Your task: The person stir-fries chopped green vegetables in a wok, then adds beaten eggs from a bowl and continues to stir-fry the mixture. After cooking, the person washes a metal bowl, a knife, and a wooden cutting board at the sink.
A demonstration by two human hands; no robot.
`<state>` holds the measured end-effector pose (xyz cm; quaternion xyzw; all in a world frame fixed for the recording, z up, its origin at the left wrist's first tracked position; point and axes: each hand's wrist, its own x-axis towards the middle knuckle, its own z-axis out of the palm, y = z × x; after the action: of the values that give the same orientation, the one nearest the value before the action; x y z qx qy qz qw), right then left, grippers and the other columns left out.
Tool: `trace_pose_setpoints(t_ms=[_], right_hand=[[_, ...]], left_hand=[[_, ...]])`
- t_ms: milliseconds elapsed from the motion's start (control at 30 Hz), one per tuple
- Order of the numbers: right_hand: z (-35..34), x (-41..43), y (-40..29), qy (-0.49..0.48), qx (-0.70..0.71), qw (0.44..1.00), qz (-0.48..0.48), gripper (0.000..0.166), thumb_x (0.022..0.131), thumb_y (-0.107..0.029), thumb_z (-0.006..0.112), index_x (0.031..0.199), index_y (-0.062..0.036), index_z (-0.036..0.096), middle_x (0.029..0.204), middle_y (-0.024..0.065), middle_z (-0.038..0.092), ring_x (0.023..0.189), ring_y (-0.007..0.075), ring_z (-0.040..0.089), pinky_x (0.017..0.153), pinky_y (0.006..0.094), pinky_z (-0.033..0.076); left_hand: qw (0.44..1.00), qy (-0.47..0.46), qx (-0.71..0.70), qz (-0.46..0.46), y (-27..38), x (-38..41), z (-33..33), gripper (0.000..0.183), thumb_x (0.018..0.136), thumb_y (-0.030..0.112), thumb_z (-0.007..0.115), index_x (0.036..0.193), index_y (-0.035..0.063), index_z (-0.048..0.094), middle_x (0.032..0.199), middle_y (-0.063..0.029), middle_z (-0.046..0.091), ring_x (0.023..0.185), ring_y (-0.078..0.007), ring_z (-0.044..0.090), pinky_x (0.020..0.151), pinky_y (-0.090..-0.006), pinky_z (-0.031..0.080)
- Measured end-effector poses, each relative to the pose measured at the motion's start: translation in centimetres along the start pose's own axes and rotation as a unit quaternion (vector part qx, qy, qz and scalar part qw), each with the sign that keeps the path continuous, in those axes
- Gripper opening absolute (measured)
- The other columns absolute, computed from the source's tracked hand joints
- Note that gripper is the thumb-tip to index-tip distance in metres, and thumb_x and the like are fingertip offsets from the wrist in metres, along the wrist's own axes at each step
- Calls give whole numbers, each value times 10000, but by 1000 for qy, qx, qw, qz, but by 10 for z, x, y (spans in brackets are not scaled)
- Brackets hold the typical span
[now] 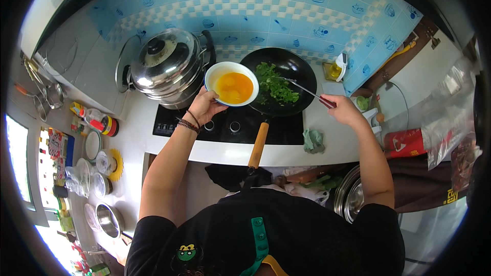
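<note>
My left hand (207, 105) grips the rim of a white enamel bowl (211, 72) with a blue edge. Beaten egg (236, 88), orange-yellow, lies inside it. The bowl is held up at the left side of a black wok (297, 59), hiding part of the wok's rim. Chopped leafy greens (278, 88) are heaped in the wok, whose wooden handle (259, 143) points towards me. In my right hand (341, 109) is a metal spatula (307, 90) with a dark red handle; its far end reaches into the greens.
Left of the wok a lidded steel steamer pot (168, 73) stands on the black cooktop (230, 136). A green cloth (313, 140) lies by the cooktop's right corner. An oil bottle (337, 68) stands behind, near the tiled wall. Containers and a steel bowl (110, 220) line the left counter.
</note>
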<state>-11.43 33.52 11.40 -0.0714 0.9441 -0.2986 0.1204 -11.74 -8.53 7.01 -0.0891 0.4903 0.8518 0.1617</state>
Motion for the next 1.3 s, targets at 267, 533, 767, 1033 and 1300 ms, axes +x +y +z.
trace_pose_setpoints(t_ms=[267, 533, 767, 1033, 1300], right_hand=[[-35, -34, -19, 22, -241, 970, -28, 415, 743, -8, 534, 1103, -182, 646, 962, 137, 608, 924, 303, 585, 787, 389, 468], [-17, -20, -7, 14, -253, 963, -91, 372, 763, -9, 511, 1059, -175, 665, 901, 130, 601, 889, 311, 580, 751, 401, 462], [36, 46, -24, 86, -166, 978, -89, 365, 779, -20, 501, 1097, -146, 629, 976, 122, 594, 898, 305, 591, 750, 402, 484], [-13, -9, -12, 0, -196, 975, -105, 423, 746, 19, 522, 1104, -169, 644, 871, 149, 569, 861, 319, 582, 726, 379, 460], [27, 22, -14, 31, -89, 993, -65, 358, 774, -32, 527, 1089, -155, 642, 932, 148, 625, 870, 327, 599, 729, 404, 470]], left_hand=[[993, 54, 107, 6, 9, 58, 7, 390, 842, 22, 403, 1219, 100, 342, 1042, -114, 570, 844, -233, 645, 652, -355, 584], [998, 34, 49, -24, 9, 91, 7, 441, 787, 4, 417, 1223, -21, 353, 1085, -208, 531, 907, -308, 625, 749, -383, 576], [999, 31, 5, -9, 10, 95, 16, 446, 792, 9, 427, 1225, -63, 350, 1110, -237, 513, 946, -350, 608, 769, -389, 576], [999, 36, 1, -11, 5, 94, 12, 431, 815, 5, 404, 1240, -33, 344, 1137, -220, 516, 981, -338, 603, 787, -409, 565], [997, 58, 36, -34, 2, 102, 14, 413, 819, 17, 393, 1231, 9, 368, 1120, -183, 540, 975, -309, 607, 784, -412, 561]])
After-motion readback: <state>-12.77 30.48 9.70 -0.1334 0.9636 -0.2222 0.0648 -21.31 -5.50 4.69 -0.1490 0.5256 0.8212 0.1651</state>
